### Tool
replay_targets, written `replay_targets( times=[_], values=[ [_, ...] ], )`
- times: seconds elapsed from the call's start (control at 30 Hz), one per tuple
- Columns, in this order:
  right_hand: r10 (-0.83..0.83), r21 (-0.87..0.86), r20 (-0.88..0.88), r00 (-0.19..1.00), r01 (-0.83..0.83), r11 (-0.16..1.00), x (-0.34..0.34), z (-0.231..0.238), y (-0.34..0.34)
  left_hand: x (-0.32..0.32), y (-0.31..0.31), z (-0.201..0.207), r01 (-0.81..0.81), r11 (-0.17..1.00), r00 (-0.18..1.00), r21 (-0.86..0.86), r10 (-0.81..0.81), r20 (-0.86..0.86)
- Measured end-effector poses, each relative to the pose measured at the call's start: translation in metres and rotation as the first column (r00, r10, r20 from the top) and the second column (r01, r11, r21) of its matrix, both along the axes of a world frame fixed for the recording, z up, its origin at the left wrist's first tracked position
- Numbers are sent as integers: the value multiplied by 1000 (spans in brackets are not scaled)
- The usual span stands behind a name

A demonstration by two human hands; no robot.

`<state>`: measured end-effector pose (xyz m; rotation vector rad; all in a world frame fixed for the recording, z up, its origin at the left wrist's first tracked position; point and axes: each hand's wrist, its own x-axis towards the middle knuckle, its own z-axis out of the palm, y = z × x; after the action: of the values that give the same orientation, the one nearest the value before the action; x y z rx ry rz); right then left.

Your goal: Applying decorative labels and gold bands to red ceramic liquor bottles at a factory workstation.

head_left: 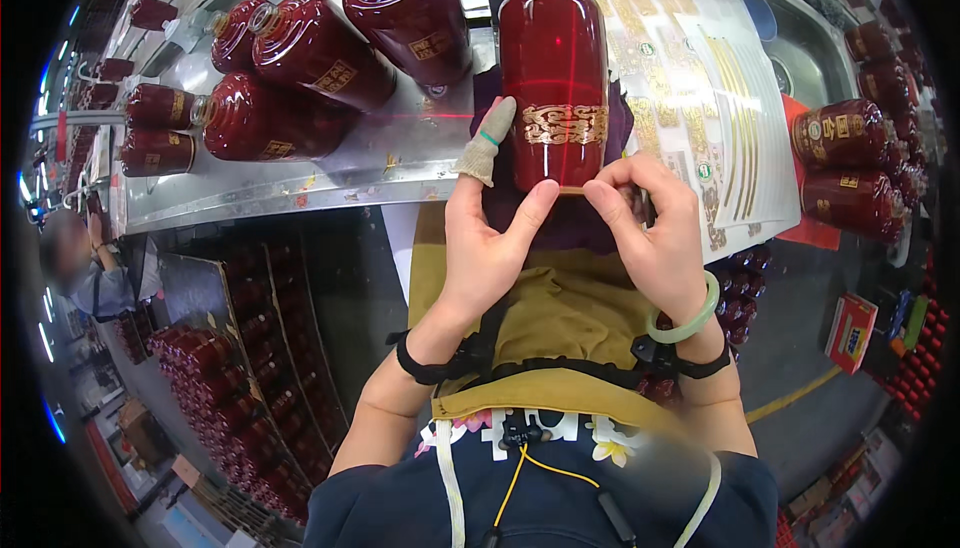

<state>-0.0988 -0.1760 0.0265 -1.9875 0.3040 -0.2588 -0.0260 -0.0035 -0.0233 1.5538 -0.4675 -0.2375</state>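
Note:
A dark red glass bottle (553, 58) with a gold scroll band lies in front of me, its neck pointing away, on a dark purple cloth (622, 128). My left hand (490, 223) holds its lower left side, with a fabric finger cot (482, 143) on the index finger. The left thumb presses at the base edge. My right hand (650, 223) is closed at the lower right corner, thumb and fingers pinching a thin gold strip (572, 190). That strip runs along the base edge between both thumb tips. Red laser lines cross the glass.
Several red bottles (320, 53) stand on the metal table (400, 163) at left. Sheets of gold decals (665, 58) and long gold strips (740, 128) lie at right. Beyond are a metal sink (810, 58) and more bottles (845, 203). Racked bottles (215, 398) fill the lower left.

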Motion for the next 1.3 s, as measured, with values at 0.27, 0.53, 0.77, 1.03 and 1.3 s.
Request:
replay_targets(
  times=[0.27, 0.53, 0.77, 1.03, 1.3],
  values=[
    [-57, 12, -12, 998, 57, 998, -2, -9, -1, 1, -1, -2, -21, 997, 998, -78, 16, -68],
    [-68, 4, 25, 997, 67, 998, -1, -12, 1, -2, -2, -5, -25, 996, 998, -83, 21, -53],
    [-67, 13, 17, 998, 67, 998, -1, -10, 1, -3, -3, -4, -30, 997, 998, -71, 26, -60],
    [-75, -46, 16, 997, 75, 996, 0, -10, 1, -4, -6, -2, -56, 998, 998, -35, 56, -14],
    [-70, -78, 39, 997, 73, 994, 1, -11, 2, -3, 0, -5, -97, 990, 994, -99, 91, -68]
  ],
)
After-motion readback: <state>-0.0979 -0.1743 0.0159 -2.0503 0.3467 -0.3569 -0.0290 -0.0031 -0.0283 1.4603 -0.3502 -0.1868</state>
